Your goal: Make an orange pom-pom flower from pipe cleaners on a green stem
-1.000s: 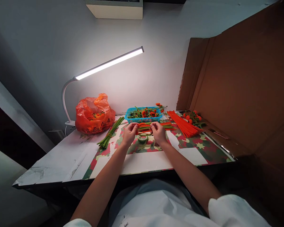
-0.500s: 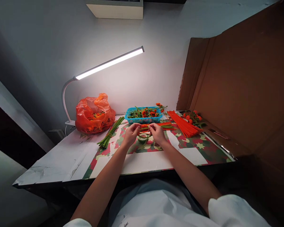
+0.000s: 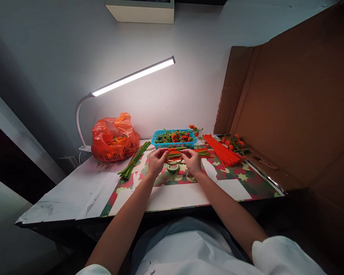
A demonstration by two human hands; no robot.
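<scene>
My left hand is closed in a pinch on a small coiled orange pipe cleaner. From it a green stem runs toward my right hand, whose thumb and fingertips pinch at this stem; the exact grip is too small to see. Beneath the hands lie loose orange and green pipe cleaners, partly hidden by my fingers. A roll of green tape rests on the table just in front of them. Behind stands a blue basket with orange flowers and green stems.
At left are an orange plastic bag, a lit desk lamp and a tied bundle of green stems. Fanned orange pipe cleaners and orange flowers lie at right, beside a tall cardboard panel. The table's front edge is near me.
Both hands stay close together over the table, with only small finger movements. My right fingertips have shifted slightly, and more of the green stem shows between the hands than half a second ago.
</scene>
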